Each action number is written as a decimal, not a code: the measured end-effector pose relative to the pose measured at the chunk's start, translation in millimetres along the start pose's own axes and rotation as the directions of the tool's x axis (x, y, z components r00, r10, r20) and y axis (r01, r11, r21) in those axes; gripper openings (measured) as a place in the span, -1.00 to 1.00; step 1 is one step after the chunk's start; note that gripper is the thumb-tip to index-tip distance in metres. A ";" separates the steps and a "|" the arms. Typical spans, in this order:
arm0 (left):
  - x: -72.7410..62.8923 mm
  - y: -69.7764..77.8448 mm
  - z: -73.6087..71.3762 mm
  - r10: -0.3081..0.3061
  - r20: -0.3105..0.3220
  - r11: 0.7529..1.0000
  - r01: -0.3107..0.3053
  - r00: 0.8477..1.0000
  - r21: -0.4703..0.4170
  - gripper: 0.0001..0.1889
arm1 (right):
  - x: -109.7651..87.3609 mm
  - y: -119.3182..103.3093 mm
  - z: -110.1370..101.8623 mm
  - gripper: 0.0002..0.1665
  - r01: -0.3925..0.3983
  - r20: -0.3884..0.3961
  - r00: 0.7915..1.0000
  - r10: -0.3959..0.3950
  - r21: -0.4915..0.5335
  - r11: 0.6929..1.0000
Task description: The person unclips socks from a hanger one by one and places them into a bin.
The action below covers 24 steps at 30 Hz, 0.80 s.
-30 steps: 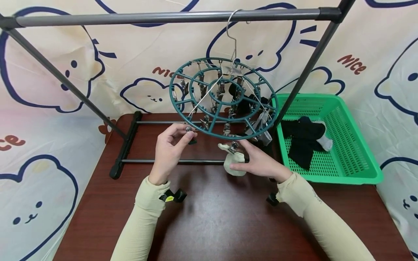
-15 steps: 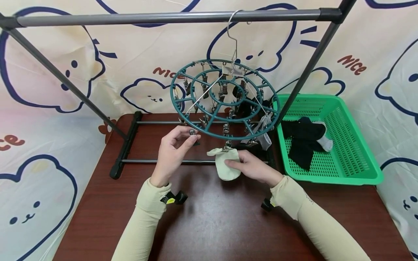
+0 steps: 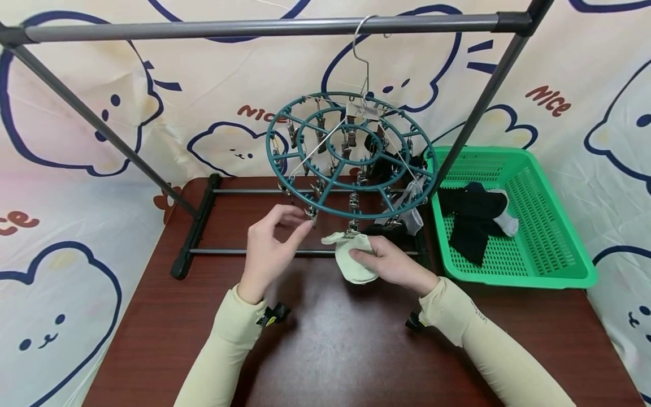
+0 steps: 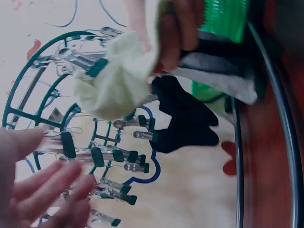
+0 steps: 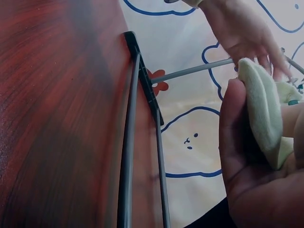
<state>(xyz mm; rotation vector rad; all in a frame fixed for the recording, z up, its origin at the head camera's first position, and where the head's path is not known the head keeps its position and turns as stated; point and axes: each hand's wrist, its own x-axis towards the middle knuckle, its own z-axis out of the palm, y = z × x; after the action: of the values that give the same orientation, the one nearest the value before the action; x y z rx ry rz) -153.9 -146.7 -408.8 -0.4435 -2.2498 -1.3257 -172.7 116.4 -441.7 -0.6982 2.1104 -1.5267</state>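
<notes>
A round green clip hanger (image 3: 335, 181) hangs by its metal hook, its many clips dangling. From a clip at its front edge hangs a pale green sock (image 3: 353, 260), bunched up. My right hand (image 3: 399, 263) holds this sock between thumb and fingers; the right wrist view shows the sock's fold (image 5: 262, 111) against the thumb. Just left of it, my left hand (image 3: 274, 246) is beside a hanging clip (image 3: 312, 213), thumb and fingers spread apart. In the left wrist view, metal clips with green tips (image 4: 69, 144) pass near the fingers of that hand.
A grey rack bar (image 3: 254, 27) carries the hanger, with its feet (image 3: 195, 226) on the brown table (image 3: 325, 350). Black and grey socks (image 4: 183, 118) hang at the hanger's right and back. To the right stands a green basket (image 3: 559, 243) with dark and grey socks (image 3: 475, 217) inside.
My left hand has let go of the clip it was pinching and its fingers have spread. My right hand has moved slightly left and down, now holding the sock's side.
</notes>
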 end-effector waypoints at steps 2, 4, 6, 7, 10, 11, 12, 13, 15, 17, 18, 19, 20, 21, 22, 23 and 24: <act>-3.7 2.6 0.9 0.111 -0.067 0.994 -0.110 0.992 0.019 -0.87 | -0.2 -0.1 0.0 -0.69 0.002 -0.004 1.000 -0.002 -0.011 1.000; -7.1 7.0 3.5 0.229 -0.076 0.973 -0.228 0.970 0.024 -0.86 | -0.1 1.1 -0.6 -0.68 0.010 -0.008 1.000 -0.011 -0.025 1.000; -9.9 12.6 8.2 0.319 -0.028 0.948 -0.319 0.947 0.017 -0.83 | -0.1 1.5 -1.2 -0.67 0.016 -0.012 1.000 -0.016 -0.031 0.999; -10.9 15.5 11.1 0.339 0.008 0.941 -0.339 0.941 0.007 -0.81 | -0.1 1.6 -1.6 -0.66 0.022 -0.012 1.000 -0.023 -0.033 0.999; -12.3 22.0 19.3 0.315 0.099 0.949 -0.316 0.944 -0.004 -0.68 | 0.2 1.0 -1.3 -0.64 0.029 -0.009 1.000 -0.029 -0.037 0.999; -12.3 23.0 21.7 0.293 0.120 0.956 -0.295 0.949 -0.001 -0.64 | 0.1 -0.2 -0.9 -0.64 0.031 -0.009 0.999 -0.031 -0.042 0.999; -12.0 23.8 24.2 0.271 0.136 0.962 -0.274 0.953 0.003 -0.60 | 0.1 -0.6 -0.6 -0.65 0.035 -0.009 0.999 -0.036 -0.051 0.998; -11.6 24.2 26.2 0.245 0.154 0.969 -0.249 0.957 0.006 -0.56 | 0.0 -1.1 -0.3 -0.65 0.038 -0.010 0.999 -0.038 -0.056 0.998; -9.8 25.2 29.9 0.213 0.186 0.976 -0.219 0.959 0.011 -0.52 | 0.4 -0.1 -0.4 -0.66 0.044 -0.013 0.999 -0.045 -0.074 0.996; -7.2 26.0 33.5 0.194 0.215 0.980 -0.199 0.957 0.003 -0.54 | 0.4 0.6 -1.0 -0.66 0.048 -0.016 0.999 -0.050 -0.089 0.995; -5.7 26.6 35.1 0.188 0.225 0.981 -0.192 0.956 -0.006 -0.55 | 0.5 1.1 -1.4 -0.66 0.049 -0.016 0.999 -0.051 -0.092 0.995; -4.2 27.4 36.3 0.181 0.234 0.983 -0.182 0.955 -0.017 -0.57 | 0.6 1.5 -1.7 -0.66 0.049 -0.015 0.999 -0.051 -0.092 0.995; -2.7 27.9 37.7 0.178 0.240 0.984 -0.177 0.954 -0.025 -0.60 | 0.8 2.0 -2.0 -0.65 0.051 -0.014 0.999 -0.052 -0.095 0.994; -1.4 28.0 39.0 0.172 0.243 0.985 -0.170 0.955 -0.031 -0.62 | 0.8 1.4 -1.9 -0.64 0.052 -0.011 0.999 -0.053 -0.098 0.994; -0.4 28.2 40.3 0.167 0.245 0.986 -0.163 0.955 -0.038 -0.64 | 0.7 0.8 -1.8 -0.64 0.052 -0.009 0.999 -0.053 -0.098 0.994; 0.3 28.2 41.5 0.161 0.246 0.987 -0.155 0.956 -0.044 -0.66 | 0.8 0.4 -1.4 -0.64 0.052 -0.006 0.999 -0.053 -0.097 0.994; 1.0 28.4 42.5 0.155 0.247 0.988 -0.148 0.957 -0.048 -0.68 | 0.9 0.5 -1.3 -0.63 0.054 -0.002 0.999 -0.054 -0.097 0.994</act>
<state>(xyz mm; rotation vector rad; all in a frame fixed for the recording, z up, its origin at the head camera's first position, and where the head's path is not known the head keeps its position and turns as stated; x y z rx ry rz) -150.8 -95.8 -405.2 -0.8181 -2.3436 -1.2850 -174.2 117.0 -441.8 -0.7922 2.1985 -1.4627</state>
